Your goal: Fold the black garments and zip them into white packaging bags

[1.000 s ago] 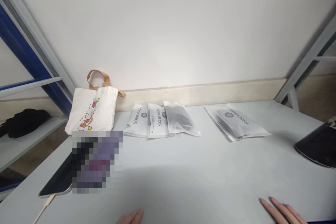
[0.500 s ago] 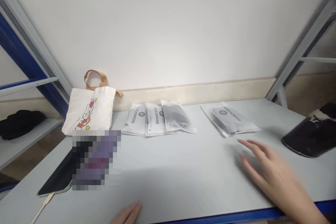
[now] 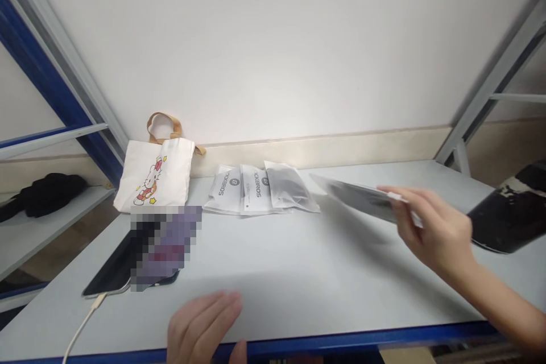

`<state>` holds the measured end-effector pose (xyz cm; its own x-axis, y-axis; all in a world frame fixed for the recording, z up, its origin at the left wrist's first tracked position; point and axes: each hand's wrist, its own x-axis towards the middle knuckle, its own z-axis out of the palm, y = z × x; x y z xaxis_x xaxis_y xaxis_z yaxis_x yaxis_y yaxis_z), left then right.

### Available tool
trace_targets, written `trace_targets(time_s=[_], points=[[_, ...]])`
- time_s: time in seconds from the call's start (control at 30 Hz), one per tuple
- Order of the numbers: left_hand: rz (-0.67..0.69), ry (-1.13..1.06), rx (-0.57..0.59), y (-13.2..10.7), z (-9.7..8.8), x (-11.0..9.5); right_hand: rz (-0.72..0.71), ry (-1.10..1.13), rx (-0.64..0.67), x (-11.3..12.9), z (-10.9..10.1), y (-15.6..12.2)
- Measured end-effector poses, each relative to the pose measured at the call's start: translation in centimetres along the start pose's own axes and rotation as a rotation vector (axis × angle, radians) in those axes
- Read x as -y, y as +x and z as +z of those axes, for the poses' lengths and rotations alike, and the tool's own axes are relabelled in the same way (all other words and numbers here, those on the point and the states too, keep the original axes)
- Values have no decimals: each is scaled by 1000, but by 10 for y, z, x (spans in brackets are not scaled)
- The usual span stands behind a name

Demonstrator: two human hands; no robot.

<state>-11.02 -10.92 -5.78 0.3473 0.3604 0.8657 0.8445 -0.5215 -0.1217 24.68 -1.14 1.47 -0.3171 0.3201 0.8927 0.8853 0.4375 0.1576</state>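
My right hand (image 3: 426, 224) pinches the near edge of a frosted plastic pouch (image 3: 358, 198) and holds it tilted above the table, its shadow falling below. What the pouch contains shows only as a dark shape. Low in the view, my left hand (image 3: 207, 324) hovers by the table's front edge with its fingers stretched out and nothing in them. Several more frosted pouches (image 3: 256, 190) with ROCKBROS lettering overlap in a row near the wall; the rightmost has something dark inside.
A white tote bag (image 3: 156, 176) with tan handles stands at the back left. Before it lie a charging tablet (image 3: 108, 270) with a white cable (image 3: 79, 330) and a blurred-out purple item (image 3: 170, 250). A black object (image 3: 507, 216) sits far right. Metal posts flank the table (image 3: 290, 273).
My right hand has reached the pouch on the right, gripped it and lifted it off the table. My left hand has come further up into view.
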Motion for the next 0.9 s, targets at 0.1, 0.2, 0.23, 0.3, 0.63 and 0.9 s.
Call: trace_targets(time_s=[0.1, 0.2, 0.23, 0.3, 0.63, 0.9], points=[[47, -132, -155, 71, 8, -3, 112, 233, -62, 31, -19, 24], [105, -215, -206, 127, 29, -6, 59, 465, -70, 58, -17, 44], [90, -263, -158, 139, 36, -7, 55, 522, -76, 65, -12, 50], [-18, -424, -1, 158, 47, -8, 126, 614, -83, 75, 4, 61], [-385, -759, 345, 178, 50, -1, 230, 817, 46, 92, 49, 56], [-280, -441, 437, 174, 47, 13, 557, 828, -79, 69, 50, 52]])
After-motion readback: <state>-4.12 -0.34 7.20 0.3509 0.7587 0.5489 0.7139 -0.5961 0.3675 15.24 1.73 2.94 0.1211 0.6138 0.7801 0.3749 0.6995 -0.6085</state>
